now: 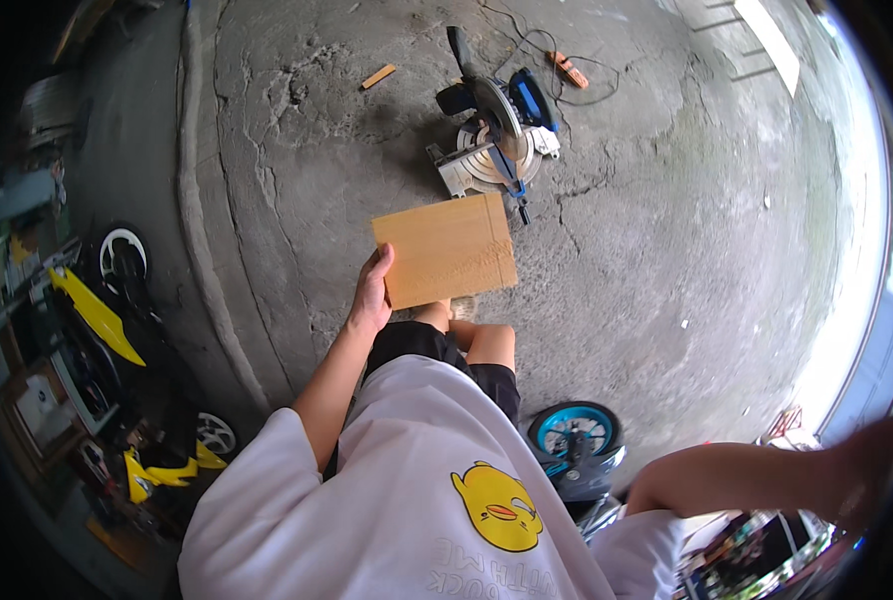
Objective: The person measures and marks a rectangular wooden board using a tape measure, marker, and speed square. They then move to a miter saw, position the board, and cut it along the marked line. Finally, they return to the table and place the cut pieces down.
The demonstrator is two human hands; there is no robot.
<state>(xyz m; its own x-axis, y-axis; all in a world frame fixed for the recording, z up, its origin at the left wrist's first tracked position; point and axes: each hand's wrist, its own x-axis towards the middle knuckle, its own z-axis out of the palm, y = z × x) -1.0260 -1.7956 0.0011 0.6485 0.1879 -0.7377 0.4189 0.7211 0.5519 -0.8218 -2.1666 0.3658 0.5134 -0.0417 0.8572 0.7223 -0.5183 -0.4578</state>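
My left hand grips the left edge of a flat wooden board, with the thumb on its upper face. A thin dark line runs across the board near its right edge. Just beyond it, a mitre saw with blue and black parts stands on the concrete floor. Far out to the right my right arm is raised, and my right hand is dark at the picture's rim. Its fingers cannot be made out.
A small wood offcut lies left of the saw. An orange power strip and its cord lie at the back. A teal-rimmed wheel is close on my right. A yellow and black motorbike stands at the left, past a raised floor ridge.
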